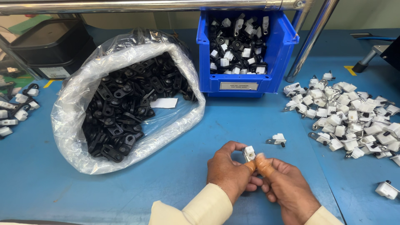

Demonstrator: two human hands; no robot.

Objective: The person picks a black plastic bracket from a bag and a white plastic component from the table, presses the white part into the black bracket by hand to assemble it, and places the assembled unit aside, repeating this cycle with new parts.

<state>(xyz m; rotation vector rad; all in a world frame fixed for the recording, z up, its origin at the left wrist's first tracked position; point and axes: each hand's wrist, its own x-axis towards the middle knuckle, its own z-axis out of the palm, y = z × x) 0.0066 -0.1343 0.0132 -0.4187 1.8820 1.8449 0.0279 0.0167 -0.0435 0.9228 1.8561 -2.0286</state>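
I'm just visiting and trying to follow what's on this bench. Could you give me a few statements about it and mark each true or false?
1. Both hands hold one small white part between them. True: the left hand and right hand meet at the white part.
2. The clear plastic bag holds white pieces. False: the plastic bag is full of black pieces, with one white slip of paper among them.
3. A blue bin stands at the back of the table. True: the blue bin holds black and white parts.
4. The loose pile of white parts lies on the person's left. False: the pile lies on the right.
5. The table is red. False: the table is blue.
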